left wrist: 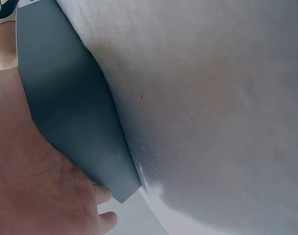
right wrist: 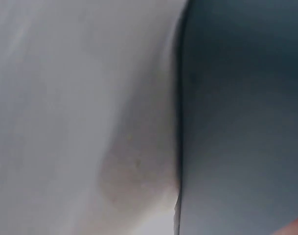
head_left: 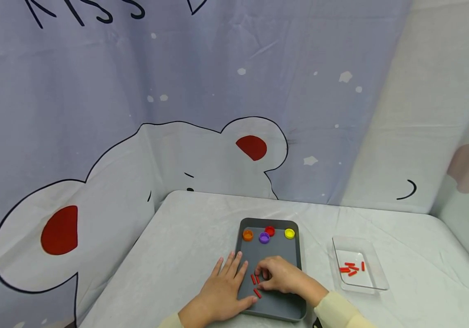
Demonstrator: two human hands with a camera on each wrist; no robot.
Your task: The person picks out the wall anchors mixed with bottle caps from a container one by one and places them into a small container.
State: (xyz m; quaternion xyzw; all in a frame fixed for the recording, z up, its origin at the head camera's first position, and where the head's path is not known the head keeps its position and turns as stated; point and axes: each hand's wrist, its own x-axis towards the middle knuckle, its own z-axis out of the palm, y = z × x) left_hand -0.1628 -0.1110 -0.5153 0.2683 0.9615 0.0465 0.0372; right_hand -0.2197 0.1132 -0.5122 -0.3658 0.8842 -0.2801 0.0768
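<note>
A dark grey tray (head_left: pixel 273 255) lies on the white-covered table. Spread flat, my left hand (head_left: pixel 223 291) rests over its left edge, fingers straight; the left wrist view shows that palm (left wrist: pixel 36 161) against the tray's side (left wrist: pixel 75 98). My right hand (head_left: pixel 281 275) reaches in from the right, pinching a small red stick (head_left: pixel 258 279) between thumb and fingertips, low over the tray floor. Two more red sticks lie beside it, one just left (head_left: pixel 253 279) and one nearer (head_left: pixel 257 293). In the right wrist view only the tray's side (right wrist: pixel 241 122) and a sliver of hand (right wrist: pixel 293 227) show.
Along the tray's far end sit an orange ring-shaped cup (head_left: pixel 248 235), a purple one (head_left: pixel 264 238), a red one (head_left: pixel 270 231) and a yellow one (head_left: pixel 289 233). Right of the tray stands a clear plastic box (head_left: pixel 369 287) with several red sticks (head_left: pixel 352 268) inside. A printed curtain (head_left: pixel 201 155) hangs behind.
</note>
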